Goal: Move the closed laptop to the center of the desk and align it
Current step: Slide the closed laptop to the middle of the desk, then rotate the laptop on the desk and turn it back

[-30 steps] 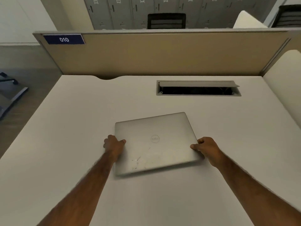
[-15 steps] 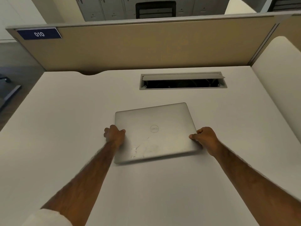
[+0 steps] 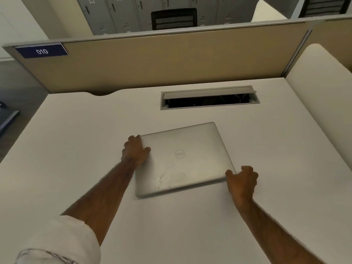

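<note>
The wide white laminate desk [image 3: 76,149] carries the closed silver rectangular laptop [image 3: 188,168] near its middle, lid flat but skewed, far edge running from 9 o'clock up toward 1 o'clock. Judged step: alignment, placement largely achieved. The next move calls for turning the near right corner until the edges run parallel to the grey cable hatch [image 3: 209,106] at 12 o'clock. The left hand [image 3: 135,150] lies curled over the left edge; the right hand [image 3: 241,181] sits half-closed, thumb on the near right corner. Legible: "DELL" on the lid; "010" on the blue partition plate [image 3: 42,51] at 10 o'clock.
</note>
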`<action>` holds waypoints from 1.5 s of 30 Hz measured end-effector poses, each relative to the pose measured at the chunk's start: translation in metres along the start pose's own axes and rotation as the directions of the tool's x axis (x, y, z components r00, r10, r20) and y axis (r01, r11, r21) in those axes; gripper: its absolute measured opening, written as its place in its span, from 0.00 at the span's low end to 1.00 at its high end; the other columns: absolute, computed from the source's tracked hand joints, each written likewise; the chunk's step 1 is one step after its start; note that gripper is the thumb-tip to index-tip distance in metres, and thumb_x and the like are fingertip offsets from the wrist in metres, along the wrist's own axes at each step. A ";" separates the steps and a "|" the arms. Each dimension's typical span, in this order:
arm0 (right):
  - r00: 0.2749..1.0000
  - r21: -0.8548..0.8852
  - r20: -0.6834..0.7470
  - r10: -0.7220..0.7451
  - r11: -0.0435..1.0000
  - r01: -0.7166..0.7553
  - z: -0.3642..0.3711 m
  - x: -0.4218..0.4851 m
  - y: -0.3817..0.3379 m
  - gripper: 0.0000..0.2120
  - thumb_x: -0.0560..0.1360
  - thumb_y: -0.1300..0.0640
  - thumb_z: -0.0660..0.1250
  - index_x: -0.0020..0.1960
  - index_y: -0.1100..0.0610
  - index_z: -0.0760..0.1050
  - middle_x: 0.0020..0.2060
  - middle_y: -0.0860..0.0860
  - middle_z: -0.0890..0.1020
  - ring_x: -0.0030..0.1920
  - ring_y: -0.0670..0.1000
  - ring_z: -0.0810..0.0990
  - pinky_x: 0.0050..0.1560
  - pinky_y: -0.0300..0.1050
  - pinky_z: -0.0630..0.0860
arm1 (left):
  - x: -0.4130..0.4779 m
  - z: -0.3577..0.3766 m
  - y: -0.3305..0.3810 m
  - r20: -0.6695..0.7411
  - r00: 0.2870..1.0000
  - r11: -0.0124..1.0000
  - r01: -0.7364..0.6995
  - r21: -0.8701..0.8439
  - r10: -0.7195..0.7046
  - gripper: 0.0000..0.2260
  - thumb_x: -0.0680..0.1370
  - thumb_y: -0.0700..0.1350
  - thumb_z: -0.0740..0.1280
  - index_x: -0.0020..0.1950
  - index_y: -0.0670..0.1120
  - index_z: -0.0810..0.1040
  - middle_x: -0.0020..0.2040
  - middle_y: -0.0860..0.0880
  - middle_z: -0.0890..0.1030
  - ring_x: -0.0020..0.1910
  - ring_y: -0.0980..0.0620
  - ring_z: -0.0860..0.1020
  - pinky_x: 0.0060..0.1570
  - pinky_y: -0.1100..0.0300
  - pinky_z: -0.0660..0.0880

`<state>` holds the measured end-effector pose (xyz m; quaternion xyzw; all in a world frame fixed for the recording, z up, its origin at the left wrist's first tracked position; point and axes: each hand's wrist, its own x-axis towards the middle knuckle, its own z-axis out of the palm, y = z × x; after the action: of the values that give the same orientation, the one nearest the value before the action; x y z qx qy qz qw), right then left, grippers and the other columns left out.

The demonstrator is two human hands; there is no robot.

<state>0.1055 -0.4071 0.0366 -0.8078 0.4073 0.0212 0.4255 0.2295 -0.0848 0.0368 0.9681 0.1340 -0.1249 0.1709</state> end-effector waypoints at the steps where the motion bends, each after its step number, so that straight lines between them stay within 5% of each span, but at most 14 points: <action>1: 1.000 0.032 0.000 0.026 0.999 -0.026 0.005 -0.012 0.008 0.26 0.74 0.56 0.72 0.67 0.67 0.69 0.64 0.65 0.74 0.63 0.67 0.77 0.63 0.62 0.77 | 0.005 -0.002 0.002 0.023 0.997 0.996 -0.077 0.037 0.076 0.31 0.79 0.54 0.64 0.79 0.46 0.59 0.80 0.45 0.58 0.77 0.40 0.61 0.72 0.43 0.65; 4: 0.985 0.121 0.155 0.072 0.989 -0.091 0.022 -0.040 0.015 0.20 0.75 0.50 0.73 0.58 0.63 0.73 0.56 0.59 0.77 0.56 0.58 0.79 0.57 0.50 0.78 | 0.024 -0.008 0.005 0.103 0.973 0.962 -0.223 0.160 0.208 0.30 0.82 0.52 0.59 0.82 0.47 0.54 0.83 0.47 0.54 0.82 0.44 0.53 0.78 0.47 0.56; 6: 0.948 0.280 0.284 0.145 0.933 -0.226 0.031 -0.050 0.007 0.12 0.75 0.53 0.73 0.47 0.57 0.71 0.48 0.57 0.73 0.46 0.54 0.74 0.44 0.45 0.72 | 0.032 -0.011 0.005 0.167 0.963 0.953 -0.241 0.182 0.212 0.29 0.83 0.52 0.57 0.82 0.45 0.55 0.81 0.44 0.59 0.80 0.43 0.57 0.78 0.48 0.57; 9: 0.875 0.488 0.415 0.248 0.751 -0.445 0.043 -0.060 -0.006 0.09 0.74 0.62 0.71 0.43 0.60 0.70 0.38 0.57 0.71 0.35 0.54 0.69 0.38 0.48 0.71 | 0.039 -0.014 0.006 0.204 0.953 0.942 -0.264 0.208 0.223 0.26 0.82 0.53 0.58 0.78 0.43 0.62 0.76 0.40 0.67 0.74 0.39 0.67 0.72 0.46 0.66; 13: 0.846 0.563 0.475 0.241 0.655 -0.504 0.057 -0.071 -0.020 0.07 0.75 0.63 0.70 0.51 0.61 0.74 0.40 0.58 0.73 0.44 0.58 0.73 0.46 0.50 0.78 | 0.043 -0.017 0.007 0.232 0.945 0.924 -0.287 0.252 0.230 0.25 0.82 0.52 0.58 0.77 0.43 0.63 0.75 0.41 0.67 0.73 0.39 0.67 0.71 0.45 0.67; 18: 0.857 0.601 0.447 0.255 0.625 -0.499 0.065 -0.074 -0.026 0.21 0.74 0.62 0.70 0.65 0.65 0.72 0.47 0.58 0.74 0.46 0.57 0.74 0.50 0.51 0.76 | 0.044 -0.018 0.003 0.236 0.943 0.913 -0.297 0.280 0.235 0.21 0.82 0.52 0.58 0.73 0.43 0.67 0.71 0.41 0.71 0.70 0.39 0.69 0.66 0.44 0.69; 29: 0.885 0.554 0.351 0.305 0.694 -0.459 0.062 -0.054 -0.023 0.23 0.71 0.59 0.71 0.63 0.66 0.72 0.38 0.55 0.72 0.35 0.54 0.69 0.39 0.49 0.71 | 0.020 -0.010 -0.021 0.201 0.969 0.964 -0.183 0.195 0.144 0.23 0.77 0.55 0.66 0.68 0.45 0.71 0.67 0.43 0.74 0.68 0.41 0.70 0.64 0.46 0.72; 33: 0.906 0.495 0.283 0.315 0.761 -0.419 0.054 -0.035 -0.022 0.23 0.69 0.56 0.72 0.59 0.67 0.74 0.45 0.58 0.76 0.41 0.57 0.73 0.44 0.52 0.74 | -0.003 -0.004 -0.030 0.222 0.968 0.984 -0.142 0.104 0.116 0.24 0.75 0.56 0.68 0.67 0.46 0.73 0.66 0.44 0.75 0.68 0.41 0.71 0.64 0.48 0.73; 38: 0.948 0.444 0.200 0.248 0.839 -0.313 0.041 -0.008 -0.024 0.13 0.70 0.56 0.71 0.38 0.64 0.71 0.38 0.56 0.73 0.32 0.54 0.70 0.35 0.46 0.69 | -0.043 0.007 -0.027 0.236 0.969 0.996 -0.081 0.046 0.068 0.21 0.74 0.56 0.70 0.61 0.44 0.76 0.62 0.44 0.78 0.62 0.42 0.76 0.60 0.50 0.76; 45: 0.978 0.289 0.132 0.160 0.938 -0.192 0.026 0.036 -0.029 0.19 0.65 0.53 0.72 0.46 0.68 0.78 0.45 0.61 0.82 0.49 0.64 0.82 0.52 0.56 0.80 | -0.094 0.025 -0.007 0.298 0.955 1.000 0.008 -0.019 -0.002 0.21 0.74 0.56 0.72 0.58 0.42 0.76 0.59 0.44 0.80 0.57 0.44 0.80 0.56 0.52 0.78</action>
<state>0.1572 -0.4036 0.0258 -0.6917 0.4534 0.0400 0.5607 0.1348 -0.1079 0.0390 0.9362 0.1103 -0.2683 0.1986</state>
